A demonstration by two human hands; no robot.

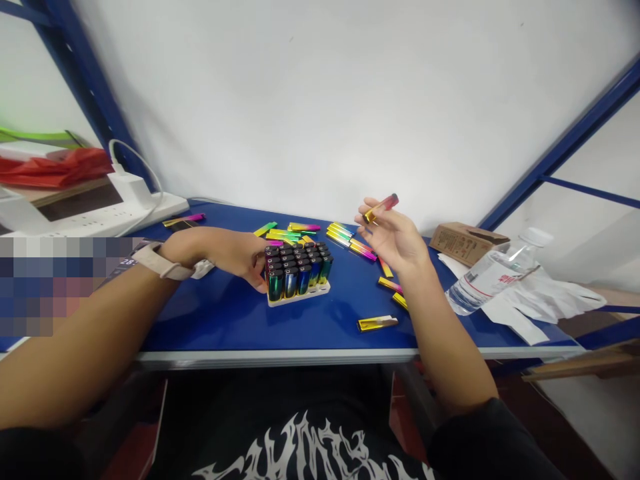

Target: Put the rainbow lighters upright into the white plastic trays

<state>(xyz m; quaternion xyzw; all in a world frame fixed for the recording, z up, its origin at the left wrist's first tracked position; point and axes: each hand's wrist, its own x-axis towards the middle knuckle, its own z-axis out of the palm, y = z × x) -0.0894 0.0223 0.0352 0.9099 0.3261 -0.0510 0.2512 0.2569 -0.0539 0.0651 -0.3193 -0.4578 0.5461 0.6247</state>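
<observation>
My left hand [249,260] is closed around the left side of a white holder [300,295] that stands on the blue table. Rows of shiny lighter-shaped tubes [290,281] with black tops stand upright in it, in green, blue, silver and purple; a few front-right slots show no tube. Raised above the table, my right hand [395,237] pinches a red-and-gold metallic tube [381,208], tilted with its red end up and to the right. Behind and to the right of the holder lie loose gold, green and pink tubes [363,250]. Another gold tube [377,323] lies near the front edge.
A water bottle [493,277], white gloves [545,303] and a brown cardboard box [467,243] are at the right. On the left sit a white power strip [95,220] with a charger and a red bag [60,167]. A white wall [320,113] rises behind the table.
</observation>
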